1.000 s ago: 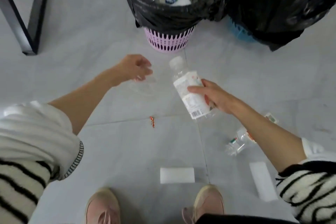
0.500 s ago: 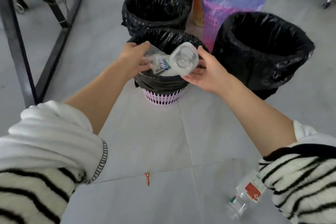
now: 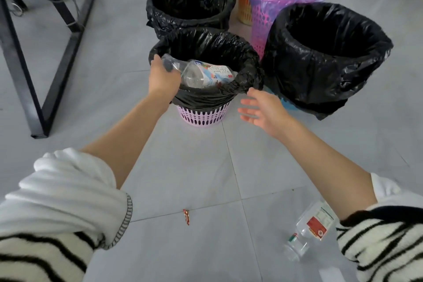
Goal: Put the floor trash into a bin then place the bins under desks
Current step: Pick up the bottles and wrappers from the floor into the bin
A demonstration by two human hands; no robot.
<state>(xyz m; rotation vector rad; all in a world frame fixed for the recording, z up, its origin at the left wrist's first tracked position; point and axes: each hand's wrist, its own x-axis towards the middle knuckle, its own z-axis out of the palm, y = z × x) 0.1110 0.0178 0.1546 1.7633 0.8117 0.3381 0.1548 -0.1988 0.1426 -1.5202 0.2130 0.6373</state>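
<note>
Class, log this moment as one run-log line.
left hand: holds clear wrapper over pink bin | right hand: open, empty | bottle: in bin | floor: bottle, red wrapper

grey floor (image 3: 194,167); bins (image 3: 201,119), bottle (image 3: 309,233), wrapper (image 3: 186,217)

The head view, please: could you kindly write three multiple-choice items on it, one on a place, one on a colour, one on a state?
1. Where is the labelled bottle?
A. Inside the nearest bin
B. On the desk
C. In the right hand

2. What colour is the nearest bin's basket?
A. Green
B. Lilac
C. Red

3. How is the right hand?
A. Gripping a bottle
B. Pinching a wrapper
C. Open and empty

Answers: 1 A, it lies within the black liner. 2 B, lilac lattice shows below the liner. 3 C, fingers spread, nothing held.
</note>
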